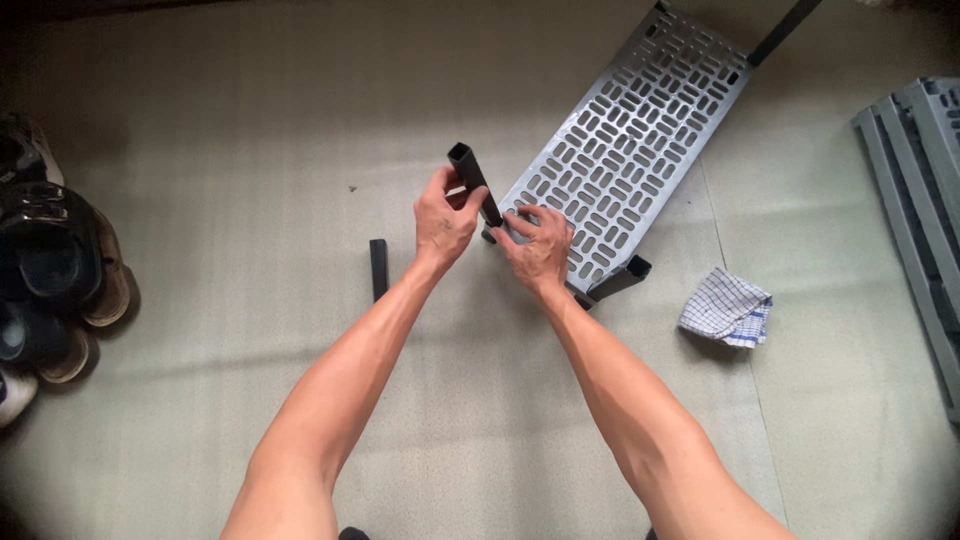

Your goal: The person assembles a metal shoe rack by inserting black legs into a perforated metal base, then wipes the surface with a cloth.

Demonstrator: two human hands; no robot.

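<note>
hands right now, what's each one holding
Left hand: closed on the black square tube.
Right hand: fingers pressed on the grey slotted shelf panel corner, not clearly gripping.

I see no packages, labels, signs or screens anywhere around me here.
</note>
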